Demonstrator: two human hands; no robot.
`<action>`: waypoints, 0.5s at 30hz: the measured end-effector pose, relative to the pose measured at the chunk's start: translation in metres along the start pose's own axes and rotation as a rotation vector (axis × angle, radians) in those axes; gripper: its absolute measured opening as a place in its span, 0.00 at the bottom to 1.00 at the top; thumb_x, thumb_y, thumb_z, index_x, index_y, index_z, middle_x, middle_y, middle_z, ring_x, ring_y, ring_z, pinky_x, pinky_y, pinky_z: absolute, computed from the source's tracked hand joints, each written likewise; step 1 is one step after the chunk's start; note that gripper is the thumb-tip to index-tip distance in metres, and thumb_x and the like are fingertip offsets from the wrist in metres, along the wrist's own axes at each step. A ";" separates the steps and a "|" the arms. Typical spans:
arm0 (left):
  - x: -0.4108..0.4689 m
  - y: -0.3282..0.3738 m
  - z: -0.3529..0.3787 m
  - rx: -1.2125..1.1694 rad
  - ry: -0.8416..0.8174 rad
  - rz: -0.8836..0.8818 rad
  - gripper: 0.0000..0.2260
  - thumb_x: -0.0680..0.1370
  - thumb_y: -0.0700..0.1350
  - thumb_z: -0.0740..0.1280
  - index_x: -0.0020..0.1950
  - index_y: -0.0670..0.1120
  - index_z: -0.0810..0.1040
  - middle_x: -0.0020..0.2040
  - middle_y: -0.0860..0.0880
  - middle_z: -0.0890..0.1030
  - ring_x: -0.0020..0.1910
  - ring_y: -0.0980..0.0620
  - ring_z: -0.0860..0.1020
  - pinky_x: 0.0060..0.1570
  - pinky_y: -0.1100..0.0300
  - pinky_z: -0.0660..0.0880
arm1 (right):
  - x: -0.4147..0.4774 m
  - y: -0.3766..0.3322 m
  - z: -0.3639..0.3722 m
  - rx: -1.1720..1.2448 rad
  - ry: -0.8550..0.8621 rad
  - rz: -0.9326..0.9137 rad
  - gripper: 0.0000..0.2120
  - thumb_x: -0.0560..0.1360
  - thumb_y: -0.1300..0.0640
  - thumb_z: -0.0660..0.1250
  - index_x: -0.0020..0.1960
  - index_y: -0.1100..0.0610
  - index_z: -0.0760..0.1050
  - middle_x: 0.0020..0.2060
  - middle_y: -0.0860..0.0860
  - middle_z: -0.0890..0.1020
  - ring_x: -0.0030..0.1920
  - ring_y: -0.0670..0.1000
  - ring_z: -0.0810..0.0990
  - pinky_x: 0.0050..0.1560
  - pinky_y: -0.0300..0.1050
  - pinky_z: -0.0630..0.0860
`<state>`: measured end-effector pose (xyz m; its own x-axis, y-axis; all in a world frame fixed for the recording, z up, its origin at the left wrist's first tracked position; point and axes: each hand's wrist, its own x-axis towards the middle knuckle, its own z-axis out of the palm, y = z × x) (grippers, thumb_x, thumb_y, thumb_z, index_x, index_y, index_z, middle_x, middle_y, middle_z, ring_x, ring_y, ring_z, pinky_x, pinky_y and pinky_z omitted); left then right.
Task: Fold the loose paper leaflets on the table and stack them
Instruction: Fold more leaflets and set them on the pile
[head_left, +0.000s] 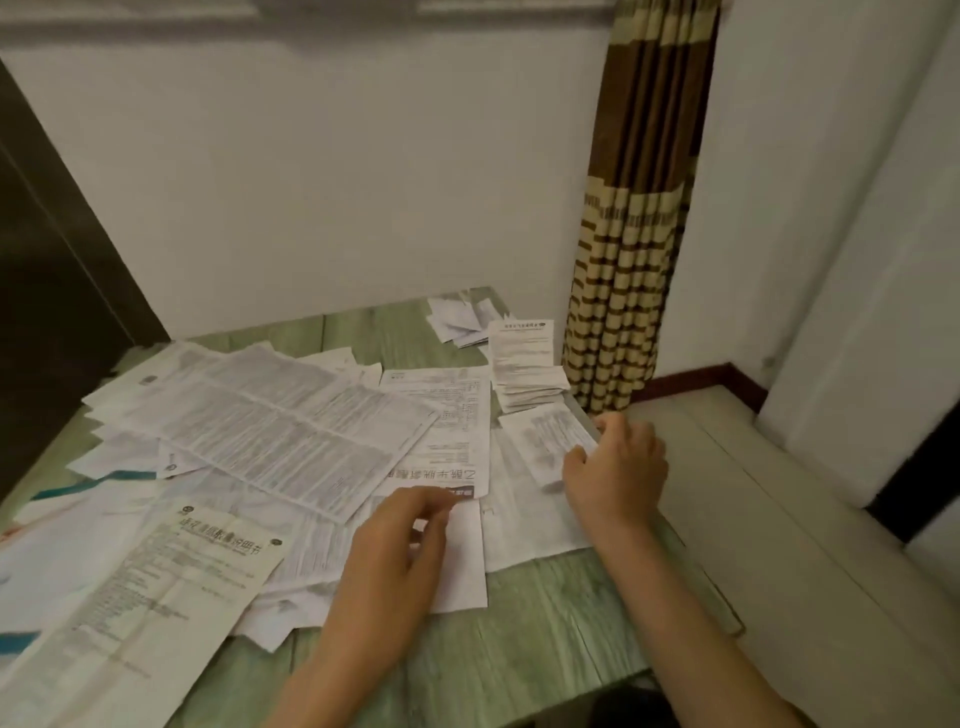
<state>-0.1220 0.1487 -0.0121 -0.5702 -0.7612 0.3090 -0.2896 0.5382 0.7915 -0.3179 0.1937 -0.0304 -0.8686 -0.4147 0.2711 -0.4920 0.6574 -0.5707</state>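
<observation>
A head-down view of a pale green wood-grain table (545, 623) strewn with loose printed leaflets.

At right of centre, the right hand (615, 467) pinches a small folded white leaflet (545, 439) by its right edge, thumb on top and fingers curled behind. It is held just below the neat stack of folded white leaflets (524, 374), near the table's right edge. At lower centre, the left hand (400, 540) rests with curled fingers on a blank white sheet (462, 561). Motion blur hides whether it grips the paper.

A large unfolded creased leaflet (275, 415) fills the middle left, and a yellowed leaflet (156, 582) lies at lower left.

Risks, as a judgement: the stack sits close to the table's edge, so a careless placement could knock it to the floor. The thin folded paper may also spring open once released.

Writing: a white leaflet with a bold Chinese heading (447, 441), upside down to the camera, lies at centre. The yellowed leaflet's heading seems to end in 说明书. The body text is too small to read.
</observation>
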 end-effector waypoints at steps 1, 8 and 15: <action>0.001 -0.002 -0.002 0.012 0.025 0.014 0.14 0.79 0.38 0.63 0.45 0.59 0.75 0.46 0.64 0.78 0.48 0.69 0.75 0.43 0.76 0.69 | 0.000 0.001 0.000 0.036 0.010 -0.015 0.14 0.74 0.58 0.65 0.59 0.59 0.72 0.58 0.58 0.72 0.58 0.57 0.68 0.56 0.46 0.65; 0.013 -0.017 -0.025 0.087 0.150 0.020 0.10 0.78 0.38 0.63 0.52 0.52 0.77 0.50 0.64 0.77 0.48 0.65 0.76 0.41 0.69 0.70 | 0.000 0.008 0.009 0.289 0.274 -0.206 0.08 0.69 0.70 0.68 0.48 0.63 0.79 0.45 0.59 0.77 0.48 0.57 0.73 0.46 0.45 0.69; 0.022 -0.038 -0.050 0.434 0.102 -0.081 0.20 0.76 0.48 0.67 0.67 0.46 0.72 0.68 0.48 0.72 0.70 0.47 0.67 0.66 0.53 0.64 | -0.007 0.001 0.011 0.308 0.428 -0.426 0.09 0.70 0.67 0.58 0.42 0.62 0.78 0.40 0.56 0.77 0.44 0.51 0.73 0.45 0.43 0.71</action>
<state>-0.0852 0.0935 -0.0089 -0.4601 -0.8273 0.3223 -0.6382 0.5605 0.5277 -0.3114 0.1907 -0.0414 -0.5803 -0.2711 0.7680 -0.8126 0.2565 -0.5234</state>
